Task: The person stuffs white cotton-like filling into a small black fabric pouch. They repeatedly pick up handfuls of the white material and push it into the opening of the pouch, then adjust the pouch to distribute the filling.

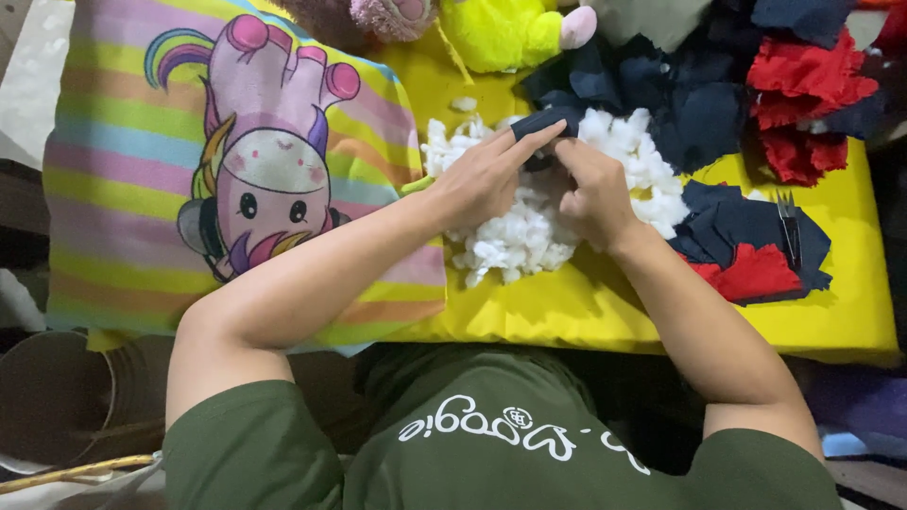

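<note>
No packages, labels, signs or screens show anywhere in this view — only soft goods of cloth and stuffing lie about, none of them wrapped, tagged or boxed — so nothing here fits.

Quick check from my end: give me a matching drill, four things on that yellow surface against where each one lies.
Things:
1. white stuffing pile
2. striped unicorn pillow
3. small scissors
4. dark blue fabric piece

Places:
A. far left
B. on the scraps at right
C. at the left hand fingertips
D. under both hands

Pairs: 1-D, 2-A, 3-B, 4-C
</note>
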